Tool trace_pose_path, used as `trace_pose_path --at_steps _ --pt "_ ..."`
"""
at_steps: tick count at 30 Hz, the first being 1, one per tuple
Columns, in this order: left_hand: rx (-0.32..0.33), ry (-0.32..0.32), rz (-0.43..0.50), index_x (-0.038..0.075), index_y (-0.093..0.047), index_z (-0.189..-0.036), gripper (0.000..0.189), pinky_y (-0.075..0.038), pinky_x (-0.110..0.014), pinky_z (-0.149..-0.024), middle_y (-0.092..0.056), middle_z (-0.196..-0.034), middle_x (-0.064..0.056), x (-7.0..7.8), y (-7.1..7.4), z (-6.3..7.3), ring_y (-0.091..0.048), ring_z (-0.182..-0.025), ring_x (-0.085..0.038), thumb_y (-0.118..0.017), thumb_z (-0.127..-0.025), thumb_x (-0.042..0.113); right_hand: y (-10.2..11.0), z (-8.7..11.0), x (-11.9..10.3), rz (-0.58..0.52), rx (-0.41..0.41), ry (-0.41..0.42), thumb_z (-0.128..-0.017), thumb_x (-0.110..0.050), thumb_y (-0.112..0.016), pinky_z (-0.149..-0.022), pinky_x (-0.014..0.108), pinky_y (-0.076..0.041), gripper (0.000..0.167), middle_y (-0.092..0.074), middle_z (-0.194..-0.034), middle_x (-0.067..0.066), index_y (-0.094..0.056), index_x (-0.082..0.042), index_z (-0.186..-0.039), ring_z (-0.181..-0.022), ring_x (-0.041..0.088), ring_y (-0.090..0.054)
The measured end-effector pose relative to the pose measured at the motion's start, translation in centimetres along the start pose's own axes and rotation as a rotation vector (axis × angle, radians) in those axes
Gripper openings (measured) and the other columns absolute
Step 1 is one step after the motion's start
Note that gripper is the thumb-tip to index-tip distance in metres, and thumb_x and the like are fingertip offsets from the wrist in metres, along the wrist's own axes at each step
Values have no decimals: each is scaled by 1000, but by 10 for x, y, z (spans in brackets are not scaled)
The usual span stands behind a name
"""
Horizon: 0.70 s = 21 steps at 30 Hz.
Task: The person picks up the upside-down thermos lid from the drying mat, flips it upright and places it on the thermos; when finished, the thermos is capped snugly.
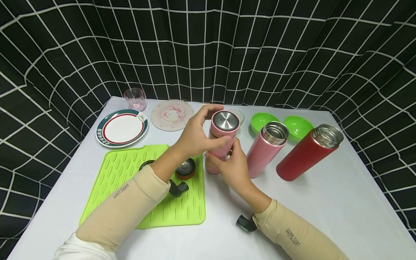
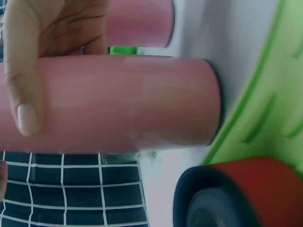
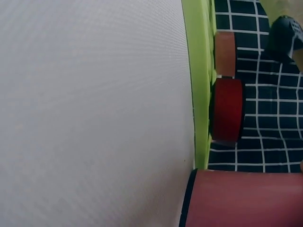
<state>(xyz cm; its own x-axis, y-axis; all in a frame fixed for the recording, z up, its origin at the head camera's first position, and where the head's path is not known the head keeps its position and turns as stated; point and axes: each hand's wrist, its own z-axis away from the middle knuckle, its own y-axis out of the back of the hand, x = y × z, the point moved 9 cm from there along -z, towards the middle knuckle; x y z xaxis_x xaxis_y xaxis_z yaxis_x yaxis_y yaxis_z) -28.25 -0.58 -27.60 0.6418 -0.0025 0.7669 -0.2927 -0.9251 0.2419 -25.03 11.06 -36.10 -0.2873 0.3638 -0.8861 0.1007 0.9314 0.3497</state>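
Observation:
A pink thermos bottle (image 1: 212, 167) stands on the table beside the green mat's right edge, its lid (image 1: 226, 120) on top. My left hand (image 1: 195, 135) grips it around the lid, thumb on the near side and fingers behind. Lower down, my right hand (image 1: 233, 168) holds the body, its thumb across the front. The left wrist view shows that thumb lying on the pink bottle (image 2: 137, 101). To the right stand a second pink bottle (image 1: 261, 153) and a red bottle (image 1: 302, 159), both lidless with steel mouths showing.
On the green mat (image 1: 107, 191) lie a red lid (image 1: 185, 176) and a pink lid (image 3: 225, 53), the latter mostly behind my left forearm in the head view. Behind are a plate (image 1: 121, 128), a glass (image 1: 134, 98), a round mat (image 1: 172, 115) and two green bowls (image 1: 298, 127).

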Motion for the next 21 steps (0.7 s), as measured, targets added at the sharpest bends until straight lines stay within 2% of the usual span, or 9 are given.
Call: trace_pose_path --at_steps 6,12,16,18,21 --pt "1 -27 25 -3 -33 -136 83 -35 -38 -104 -52 -130 -14 1 1 -3 -46 -122 -21 -73 -72 30 0 1 0 -8 6 7 -78 -23 -85 -93 37 -46 67 -59 -123 3 -46 -12 -131 -111 18 -58" --pt "-7 16 37 -1 -40 -134 76 -37 -36 -103 -55 -127 -9 -2 2 -6 -48 -119 -18 -78 -72 24 1 0 -1 -20 10 3 -77 -21 -86 -94 41 -46 69 -59 -125 7 -45 -10 -132 -112 23 -58" --pt "-25 48 29 0 -41 -135 77 -39 -38 -101 -55 -126 -10 -6 0 -7 -49 -118 -18 -81 -72 21 1 -1 1 -1 4 -6 -76 -20 -86 -93 39 -47 69 -59 -124 5 -45 -11 -131 -111 20 -58" --pt "-37 63 55 1 -38 -137 79 -39 -38 -102 -54 -126 -11 -7 -1 -6 -49 -118 -19 -79 -72 19 1 -1 1 6 3 -7 -77 -21 -86 -91 37 -48 67 -60 -123 3 -46 -12 -130 -109 18 -58" --pt "-31 66 30 3 -29 -139 90 -39 -37 -100 -49 -126 -12 -6 -1 -6 -48 -115 -18 -81 -69 22 0 -1 1 32 -2 -13 -78 -24 -85 -88 37 -49 64 -61 -119 0 -47 -13 -128 -106 16 -59"
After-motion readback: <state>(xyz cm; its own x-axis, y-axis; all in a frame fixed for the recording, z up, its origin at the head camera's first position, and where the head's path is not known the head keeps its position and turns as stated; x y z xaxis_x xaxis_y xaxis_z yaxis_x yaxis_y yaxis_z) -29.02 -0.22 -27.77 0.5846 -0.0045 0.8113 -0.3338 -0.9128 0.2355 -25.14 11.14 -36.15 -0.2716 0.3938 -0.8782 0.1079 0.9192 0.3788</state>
